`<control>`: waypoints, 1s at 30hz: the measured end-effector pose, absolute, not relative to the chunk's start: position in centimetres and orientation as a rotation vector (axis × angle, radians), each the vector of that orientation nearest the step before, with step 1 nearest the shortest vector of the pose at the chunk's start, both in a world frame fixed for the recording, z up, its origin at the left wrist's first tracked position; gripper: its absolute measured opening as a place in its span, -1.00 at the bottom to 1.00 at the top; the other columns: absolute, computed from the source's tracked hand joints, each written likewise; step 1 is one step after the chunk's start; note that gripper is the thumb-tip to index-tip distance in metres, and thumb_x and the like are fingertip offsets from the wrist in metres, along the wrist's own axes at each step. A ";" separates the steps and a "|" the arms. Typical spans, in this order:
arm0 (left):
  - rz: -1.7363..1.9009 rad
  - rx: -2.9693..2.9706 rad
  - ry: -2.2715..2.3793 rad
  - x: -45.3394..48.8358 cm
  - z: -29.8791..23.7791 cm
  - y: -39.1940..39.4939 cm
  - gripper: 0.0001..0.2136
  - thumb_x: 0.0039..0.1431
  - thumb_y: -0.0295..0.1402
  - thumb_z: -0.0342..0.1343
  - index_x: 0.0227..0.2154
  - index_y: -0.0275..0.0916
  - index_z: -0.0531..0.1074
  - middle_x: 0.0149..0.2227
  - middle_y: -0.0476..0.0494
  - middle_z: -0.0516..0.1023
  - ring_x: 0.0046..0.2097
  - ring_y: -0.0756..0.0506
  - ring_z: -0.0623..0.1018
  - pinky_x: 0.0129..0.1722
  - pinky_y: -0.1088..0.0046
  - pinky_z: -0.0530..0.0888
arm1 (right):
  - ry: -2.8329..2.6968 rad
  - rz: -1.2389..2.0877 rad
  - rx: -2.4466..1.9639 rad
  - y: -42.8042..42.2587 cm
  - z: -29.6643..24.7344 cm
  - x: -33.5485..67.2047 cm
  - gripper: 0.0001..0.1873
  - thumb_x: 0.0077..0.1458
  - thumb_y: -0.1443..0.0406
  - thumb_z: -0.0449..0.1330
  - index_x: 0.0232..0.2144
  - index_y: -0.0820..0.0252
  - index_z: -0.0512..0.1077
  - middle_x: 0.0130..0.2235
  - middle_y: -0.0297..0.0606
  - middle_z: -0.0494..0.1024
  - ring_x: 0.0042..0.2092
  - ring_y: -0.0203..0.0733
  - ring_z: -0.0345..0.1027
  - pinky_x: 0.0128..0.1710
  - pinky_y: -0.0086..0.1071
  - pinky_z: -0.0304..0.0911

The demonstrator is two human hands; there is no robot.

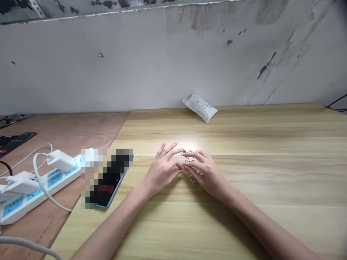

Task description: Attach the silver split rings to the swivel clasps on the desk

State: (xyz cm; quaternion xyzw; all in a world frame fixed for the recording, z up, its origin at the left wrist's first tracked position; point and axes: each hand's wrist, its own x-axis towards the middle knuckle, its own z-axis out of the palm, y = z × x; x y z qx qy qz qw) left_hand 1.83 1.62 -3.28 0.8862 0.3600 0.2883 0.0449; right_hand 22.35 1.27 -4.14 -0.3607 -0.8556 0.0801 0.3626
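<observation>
Wooden tabletop (284, 162), right fingers (201, 166) half-hiding metal rings (193, 181), perhaps linked

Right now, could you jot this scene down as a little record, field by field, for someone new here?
Work surface: light wood-grain tabletop
Centre: small metal rings in loose clusters, partly hidden
Left hand: left hand, fingertips beside the rings; grip unclear
Right hand: right hand, fingers over the rings; grip unclear
Beside the left forearm: smartphone, partly pixelated
Far left: white power strip with two white chargers plugged in
Back: white printed packet near the wall
</observation>
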 end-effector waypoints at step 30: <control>0.888 2.557 1.085 2.0 -2.8 1.2 -0.92 0.25 -0.39 0.10 -0.35 -0.21 0.45 0.23 -0.12 0.34 0.38 -0.17 0.08 0.36 -0.01 -0.06 | -2.191 0.262 -0.864 1.4 -4.6 22.1 -0.80 0.27 0.39 0.08 -0.17 0.15 0.50 -0.04 -0.13 0.55 -0.01 -0.06 0.33 -0.03 -0.08 0.28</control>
